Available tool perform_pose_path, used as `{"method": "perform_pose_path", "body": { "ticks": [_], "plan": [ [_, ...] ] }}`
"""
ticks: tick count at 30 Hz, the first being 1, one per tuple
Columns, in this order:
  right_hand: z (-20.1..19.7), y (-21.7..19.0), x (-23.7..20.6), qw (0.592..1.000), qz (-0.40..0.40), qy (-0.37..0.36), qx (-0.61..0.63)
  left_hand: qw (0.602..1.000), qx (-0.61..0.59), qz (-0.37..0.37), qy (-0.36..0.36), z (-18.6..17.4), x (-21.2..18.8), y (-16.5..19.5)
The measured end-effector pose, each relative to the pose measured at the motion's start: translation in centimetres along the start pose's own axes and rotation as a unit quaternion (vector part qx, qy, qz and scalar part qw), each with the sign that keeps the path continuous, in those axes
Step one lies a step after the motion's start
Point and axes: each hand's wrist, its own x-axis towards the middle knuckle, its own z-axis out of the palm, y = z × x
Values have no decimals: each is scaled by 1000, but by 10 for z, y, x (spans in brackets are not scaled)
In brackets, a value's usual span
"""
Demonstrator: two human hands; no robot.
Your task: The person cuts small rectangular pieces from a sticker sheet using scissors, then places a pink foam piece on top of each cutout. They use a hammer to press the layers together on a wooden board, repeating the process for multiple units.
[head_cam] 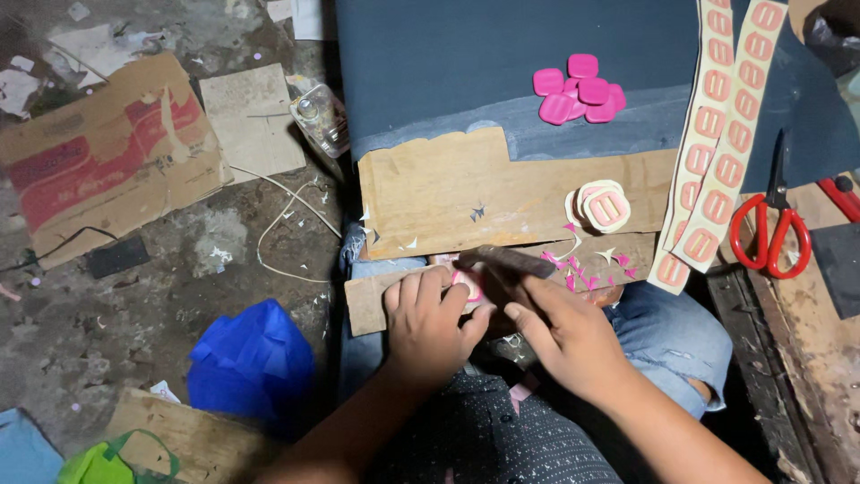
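Pressing a pink piece (468, 285) to the wooden board (376, 305), your left hand (430, 323) steadies it; your right hand (560, 336) clenches a dark tool (506, 260), trimming carefully.

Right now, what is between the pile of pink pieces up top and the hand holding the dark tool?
In the head view, between the pink pieces and the right hand lie the wooden board and a small stack of cut labels.

Two sticker strips (727, 134), one scissors (770, 229) (red-handled), two hands (502, 327).
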Motion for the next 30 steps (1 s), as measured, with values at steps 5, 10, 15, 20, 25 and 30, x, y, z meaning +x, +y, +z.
{"method": "perform_pose_path", "body": {
  "ticks": [5,10,15,20,25,30],
  "plan": [
    [-6,9,-7,998,40,22,53,999,-33,19,-18,5,8,-1],
    [-12,13,-7,990,71,-23,116,996,-47,54,-54,-10,-2,-10],
    [-18,4,-2,997,45,-7,60,997,-18,29,-66,-10,-6,-10],
    [-14,-12,6,996,-61,-60,-35,996,-12,58,-63,-11,-7,-11],
    [-18,-18,7,998,-32,-16,-59,996,-12,44,-73,-9,-8,-11],
    [-17,-22,11,994,-61,-63,-66,996,-21,55,-67,-7,-8,-14]
  ]
}}
